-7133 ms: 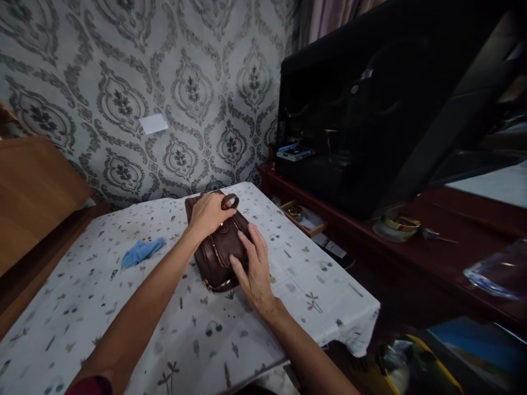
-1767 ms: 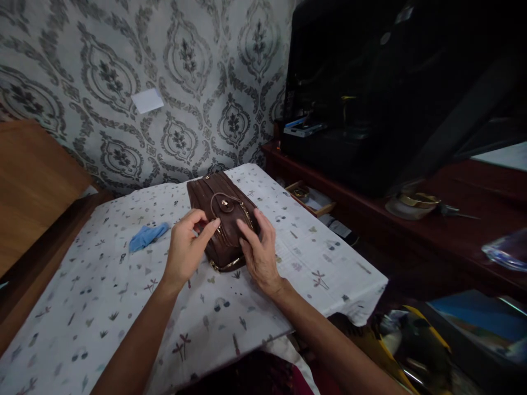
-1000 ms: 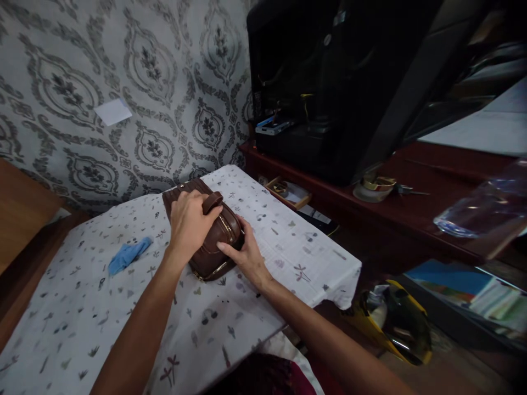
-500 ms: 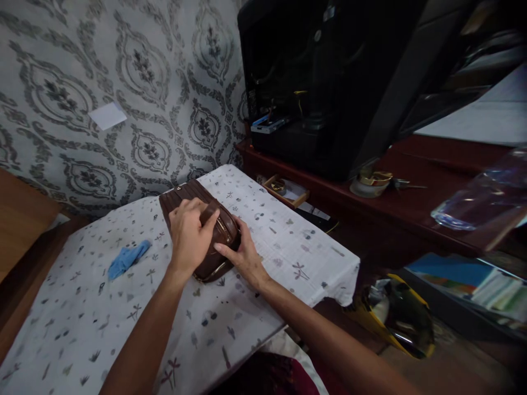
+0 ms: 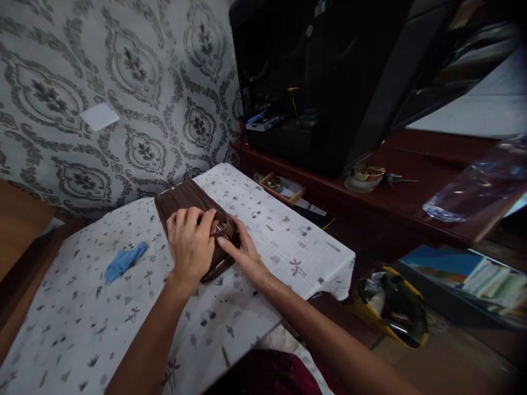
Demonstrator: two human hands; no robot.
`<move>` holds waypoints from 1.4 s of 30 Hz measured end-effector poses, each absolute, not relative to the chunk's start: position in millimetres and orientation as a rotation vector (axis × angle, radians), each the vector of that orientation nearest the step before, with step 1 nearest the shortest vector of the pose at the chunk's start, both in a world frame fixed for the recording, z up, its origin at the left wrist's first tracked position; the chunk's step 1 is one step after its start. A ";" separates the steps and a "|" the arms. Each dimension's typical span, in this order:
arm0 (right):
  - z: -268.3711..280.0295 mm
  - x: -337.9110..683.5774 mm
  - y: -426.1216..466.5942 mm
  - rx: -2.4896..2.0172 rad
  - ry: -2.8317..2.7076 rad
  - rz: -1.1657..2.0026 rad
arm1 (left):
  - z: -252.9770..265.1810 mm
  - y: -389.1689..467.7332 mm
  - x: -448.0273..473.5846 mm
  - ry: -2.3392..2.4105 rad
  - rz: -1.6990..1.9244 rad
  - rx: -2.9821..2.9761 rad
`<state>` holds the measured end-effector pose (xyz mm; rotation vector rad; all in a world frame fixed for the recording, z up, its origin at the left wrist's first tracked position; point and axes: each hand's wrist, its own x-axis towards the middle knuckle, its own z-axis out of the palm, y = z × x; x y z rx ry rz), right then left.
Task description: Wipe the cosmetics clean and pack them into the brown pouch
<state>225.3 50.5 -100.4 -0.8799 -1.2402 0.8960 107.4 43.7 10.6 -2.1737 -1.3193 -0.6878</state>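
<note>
A brown leather bag [image 5: 187, 196] with gold-coloured zippers lies on the table, its pleated part toward the wall. Over its top, my left hand [image 5: 190, 244] curls its fingers around a raised leather piece, perhaps a strap or flap, beside a zipper. My right hand [image 5: 246, 255] grips the bag's near right end, with the thumb on top and the fingers along the far side. Part of the zipper is hidden beneath both hands. To the left of the bag lies a crumpled blue cloth [image 5: 125, 262], apart from my hands.
A white patterned tablecloth [image 5: 284, 269] covers the table. At right, a dark red cabinet [image 5: 411, 203] carries a large black television [image 5: 304, 71] and a glass jar [image 5: 363, 178]. A small open drawer [image 5: 287, 197] sticks out beyond the table's far edge; a yellow-edged bag [image 5: 420, 329] stands below.
My left hand has turned and shifted over the zippered top, lifting a leather piece and covering more of the zipper. My right hand keeps its grip at the end. The view has shifted slightly.
</note>
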 end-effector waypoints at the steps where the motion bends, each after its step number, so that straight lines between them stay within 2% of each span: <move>1: -99.5 225.5 50.5 -0.873 -1.230 0.903 | 10.5 44.1 107.3 -1.319 -0.688 -2.175; 6: -95.8 223.2 50.4 -0.899 -1.214 0.894 | 12.3 47.8 107.0 -1.377 -0.761 -2.183; 16: -93.5 220.0 54.5 -0.897 -1.181 0.947 | 25.7 55.8 107.9 -1.626 -1.174 -2.290; 30: -95.3 220.4 58.0 -0.851 -1.171 0.936 | 11.2 29.0 118.1 -1.470 -1.010 -2.326; 34: -92.4 223.0 55.0 -0.853 -1.175 0.990 | 15.9 32.2 111.9 -1.550 -1.075 -2.412; 39: -92.0 223.9 52.2 -0.873 -1.173 0.983 | 35.5 36.9 94.8 -1.704 -1.319 -2.492; 42: -94.1 221.9 51.6 -0.887 -1.191 0.973 | 47.1 38.2 77.9 -1.782 -1.276 -2.454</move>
